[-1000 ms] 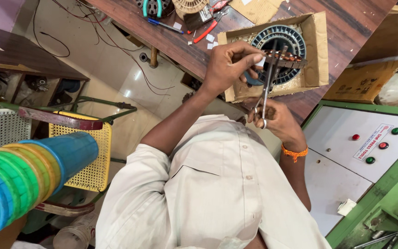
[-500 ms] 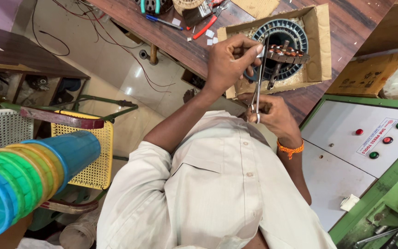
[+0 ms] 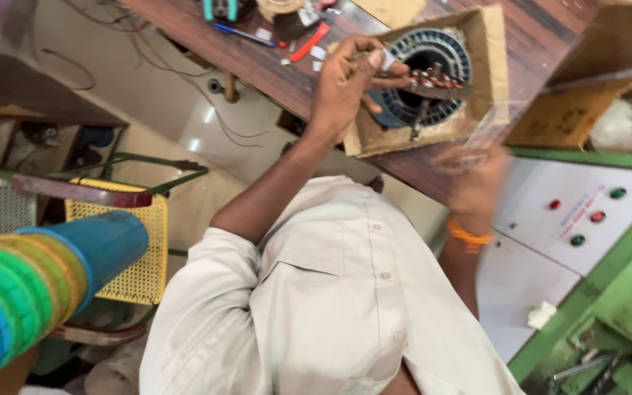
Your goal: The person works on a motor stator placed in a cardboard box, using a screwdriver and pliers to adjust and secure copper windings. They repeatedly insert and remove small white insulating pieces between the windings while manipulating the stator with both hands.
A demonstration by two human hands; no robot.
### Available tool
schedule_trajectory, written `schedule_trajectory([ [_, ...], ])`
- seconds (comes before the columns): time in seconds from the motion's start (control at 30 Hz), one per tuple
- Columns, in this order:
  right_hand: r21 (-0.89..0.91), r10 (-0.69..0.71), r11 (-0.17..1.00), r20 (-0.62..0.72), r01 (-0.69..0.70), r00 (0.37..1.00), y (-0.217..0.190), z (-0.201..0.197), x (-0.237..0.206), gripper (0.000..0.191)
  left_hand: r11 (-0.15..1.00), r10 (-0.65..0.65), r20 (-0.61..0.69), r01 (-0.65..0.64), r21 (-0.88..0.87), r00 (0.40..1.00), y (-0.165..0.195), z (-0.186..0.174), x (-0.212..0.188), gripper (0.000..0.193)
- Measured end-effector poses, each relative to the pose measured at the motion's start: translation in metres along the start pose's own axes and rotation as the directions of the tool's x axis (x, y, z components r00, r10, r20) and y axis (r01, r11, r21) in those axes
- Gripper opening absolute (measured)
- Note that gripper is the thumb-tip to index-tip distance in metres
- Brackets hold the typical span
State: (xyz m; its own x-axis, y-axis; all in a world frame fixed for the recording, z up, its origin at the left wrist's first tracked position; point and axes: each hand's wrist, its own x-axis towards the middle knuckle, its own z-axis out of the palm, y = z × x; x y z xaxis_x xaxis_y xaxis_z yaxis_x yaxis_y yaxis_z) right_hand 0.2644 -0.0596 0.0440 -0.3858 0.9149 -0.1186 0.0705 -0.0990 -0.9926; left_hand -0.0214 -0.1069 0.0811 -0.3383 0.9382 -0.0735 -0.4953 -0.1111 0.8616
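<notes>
Head view: a person at a wooden workbench (image 3: 257, 62).
Left hand (image 3: 349, 84): fingers closed around a small coil part (image 3: 437, 80), held over the round motor stator (image 3: 429, 77) in its cardboard tray (image 3: 495, 66).
Right hand (image 3: 477, 179): blurred, just right of the tray; grip cannot be told.

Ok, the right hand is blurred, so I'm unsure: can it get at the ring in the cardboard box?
Probably yes. The right hand is just beside the open-topped box, nothing between. The left hand holds a copper-wound bar across the ring, leaving its near side free.
</notes>
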Motion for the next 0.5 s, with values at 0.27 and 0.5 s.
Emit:
schedule_trajectory([
  [0.27,-0.444,0.229,0.857,-0.128,-0.262,0.965,0.065,-0.154,0.107,0.039,0.967,-0.189,0.060,0.196,-0.163,0.980,-0.006,-0.020,-0.032,0.033],
  [0.5,-0.951,0.028,0.263,0.173,0.160,0.984,0.059,-0.117,0.167,0.018,0.993,-0.097,-0.220,0.109,0.042,0.971,-0.026,-0.036,-0.045,0.022],
])
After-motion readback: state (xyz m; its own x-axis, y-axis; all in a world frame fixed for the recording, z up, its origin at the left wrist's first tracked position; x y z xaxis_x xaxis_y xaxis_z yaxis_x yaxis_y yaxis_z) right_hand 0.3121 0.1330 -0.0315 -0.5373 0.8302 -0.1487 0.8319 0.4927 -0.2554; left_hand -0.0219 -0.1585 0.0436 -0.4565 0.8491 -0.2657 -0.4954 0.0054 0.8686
